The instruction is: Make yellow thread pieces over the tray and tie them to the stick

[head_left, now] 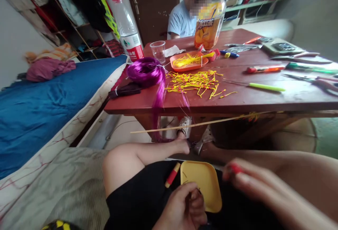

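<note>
My left hand (pixel 186 205) is curled with thumb against the fingers, over the near left edge of a shallow yellow tray (pixel 214 196) in my lap. A tiny dark tip shows by its fingers; what they grip is too small to make out. To the right of the tray my right hand (pixel 246 179), blurred by motion, pinches a small red object (pixel 236 168) whose kind I cannot tell. A red tube with tan ends (pixel 173 175) lies on the black cloth left of the tray. Some thin dark bits (pixel 185 175) rest inside the tray.
The red table (pixel 237 101) ahead holds yellow knotted cords (pixel 198 82), a purple thread hank (pixel 148 71), an orange dish (pixel 185 69), scissors (pixel 317 80) and bottles (pixel 211 22). A thin stick (pixel 185 126) juts below its edge. Another person (pixel 182 19) sits across; a bed (pixel 52 100) stands left.
</note>
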Available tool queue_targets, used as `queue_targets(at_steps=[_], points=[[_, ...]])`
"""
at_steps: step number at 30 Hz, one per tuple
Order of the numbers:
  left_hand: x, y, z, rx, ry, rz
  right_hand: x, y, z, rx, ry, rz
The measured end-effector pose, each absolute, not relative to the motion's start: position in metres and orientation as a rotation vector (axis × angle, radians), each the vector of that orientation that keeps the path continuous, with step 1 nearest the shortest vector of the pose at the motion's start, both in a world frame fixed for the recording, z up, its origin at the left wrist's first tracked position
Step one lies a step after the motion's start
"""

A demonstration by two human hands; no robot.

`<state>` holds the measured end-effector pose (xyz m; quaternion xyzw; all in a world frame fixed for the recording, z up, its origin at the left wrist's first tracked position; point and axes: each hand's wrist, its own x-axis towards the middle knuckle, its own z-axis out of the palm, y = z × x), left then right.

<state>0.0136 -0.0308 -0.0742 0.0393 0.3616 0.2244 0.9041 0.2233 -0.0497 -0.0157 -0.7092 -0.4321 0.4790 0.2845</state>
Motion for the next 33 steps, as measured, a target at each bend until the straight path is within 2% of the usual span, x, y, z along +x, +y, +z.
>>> queue_targets(at_steps=[2, 7, 15, 33], points=[[0.013, -0.031, -0.069, 0.073, 0.754, 0.465, 0.180, -0.068, -0.041, -1.686, -0.897, 1.592], [0.013, -0.035, -0.066, 0.126, 0.756, 0.471, 0.130, -0.070, -0.070, -1.619, -0.433, 1.647], [0.015, -0.036, -0.061, 0.341, 0.764, 0.516, 0.129, -0.072, -0.058, -1.594, -0.531, 1.546], [0.011, -0.036, -0.067, 0.375, 0.713, 0.513, 0.123, -0.079, -0.070, -1.623, -0.617, 1.399]])
